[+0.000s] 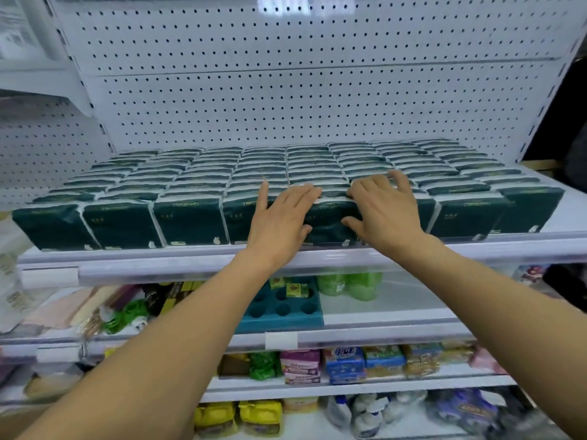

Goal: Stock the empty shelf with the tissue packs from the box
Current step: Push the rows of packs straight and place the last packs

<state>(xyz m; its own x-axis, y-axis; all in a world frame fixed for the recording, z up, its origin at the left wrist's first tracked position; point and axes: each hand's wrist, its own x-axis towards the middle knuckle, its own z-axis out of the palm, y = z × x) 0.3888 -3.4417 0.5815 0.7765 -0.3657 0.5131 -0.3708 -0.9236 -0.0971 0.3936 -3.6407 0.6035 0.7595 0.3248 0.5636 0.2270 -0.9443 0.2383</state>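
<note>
Left hand: the left hand (279, 217) lies flat with fingers straight and spread against the front face of a front-row pack, thumb raised toward the pack's top edge.
Right hand: the right hand (384, 208) sits just beside it on the same pack, fingers bent over the top edge and thumb pressed to the front face, so it grips the pack's upper rim.
Pack under the hands: a dark green tissue pack (327, 223) standing in the front row, touching its neighbours on both sides, partly hidden by both hands.
Tissue packs: the tissue packs (190, 223) fill the shelf in tight rows from the front lip to the back panel, all dark green with white seams.
Shelf: the white shelf (158, 268) carries the packs; a strip at its far right end is bare.
Back panel: a white pegboard (286, 100) rises behind the rows.
Below: the lower shelf holds a teal tray (279, 312) with round holes and green bottles (349, 285) beside it; further down sit yellow packets (238, 417) and blurred mixed goods.
Box: not in view.
</note>
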